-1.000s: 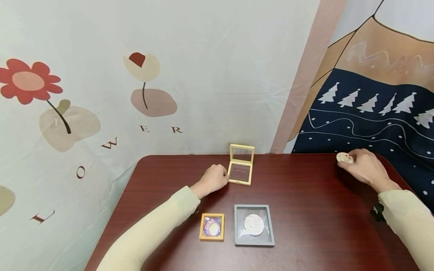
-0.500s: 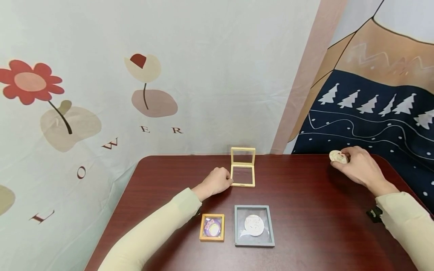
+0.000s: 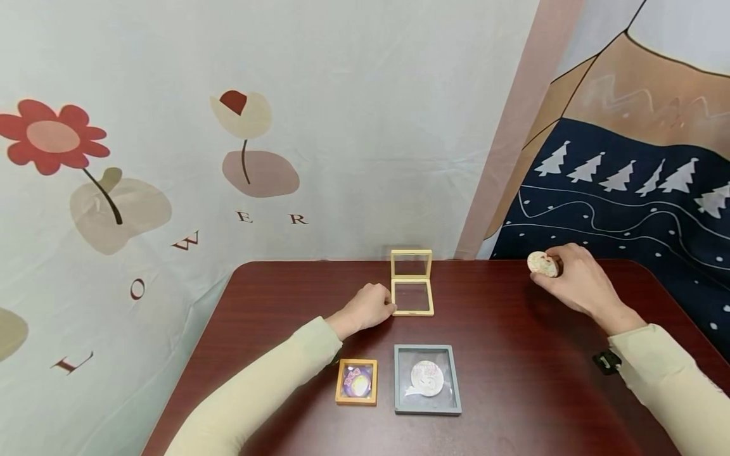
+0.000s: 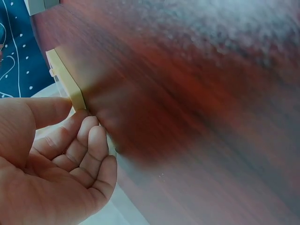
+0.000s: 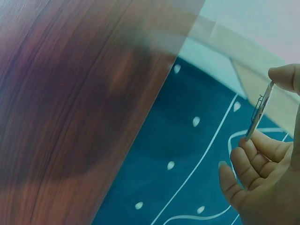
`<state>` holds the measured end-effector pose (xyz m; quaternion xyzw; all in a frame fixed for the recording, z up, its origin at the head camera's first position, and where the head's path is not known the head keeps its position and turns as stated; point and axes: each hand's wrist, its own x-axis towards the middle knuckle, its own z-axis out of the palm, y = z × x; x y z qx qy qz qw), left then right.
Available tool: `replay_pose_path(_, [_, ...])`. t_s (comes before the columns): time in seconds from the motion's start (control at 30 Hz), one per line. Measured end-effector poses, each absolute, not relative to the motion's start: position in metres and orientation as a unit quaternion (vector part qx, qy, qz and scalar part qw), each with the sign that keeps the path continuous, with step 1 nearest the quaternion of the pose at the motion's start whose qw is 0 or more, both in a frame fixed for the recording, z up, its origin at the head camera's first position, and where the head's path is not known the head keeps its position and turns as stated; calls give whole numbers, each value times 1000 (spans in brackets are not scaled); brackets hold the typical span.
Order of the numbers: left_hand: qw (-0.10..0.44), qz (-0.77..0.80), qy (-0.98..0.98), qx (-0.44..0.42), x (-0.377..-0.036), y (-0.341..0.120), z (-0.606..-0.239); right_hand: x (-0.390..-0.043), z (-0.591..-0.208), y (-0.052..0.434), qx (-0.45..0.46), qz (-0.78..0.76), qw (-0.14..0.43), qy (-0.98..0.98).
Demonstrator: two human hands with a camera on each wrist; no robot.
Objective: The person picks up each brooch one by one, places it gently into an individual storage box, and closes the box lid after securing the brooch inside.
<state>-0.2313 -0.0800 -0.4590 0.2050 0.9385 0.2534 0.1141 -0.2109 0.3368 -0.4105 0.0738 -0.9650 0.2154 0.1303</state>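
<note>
On the dark red table (image 3: 502, 354), a round badge (image 3: 542, 264) is pinched by the right hand (image 3: 573, 285); the open yellow frame case (image 3: 412, 289) is gripped by the left hand's (image 3: 367, 308) curled fingers.

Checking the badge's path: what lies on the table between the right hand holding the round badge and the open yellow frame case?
Only bare table, seen in the head view, separates the right hand with its round badge from the yellow frame case.

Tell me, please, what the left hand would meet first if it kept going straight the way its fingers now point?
The left hand already touches the open yellow frame box at its left edge, so it would likely just push that box; nothing lies between them.
</note>
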Motion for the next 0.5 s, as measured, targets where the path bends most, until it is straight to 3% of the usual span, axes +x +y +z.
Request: replay_pose_path(0.5, [114, 253, 938, 209, -228, -75, -463, -204, -411, 291, 126, 230, 158, -952])
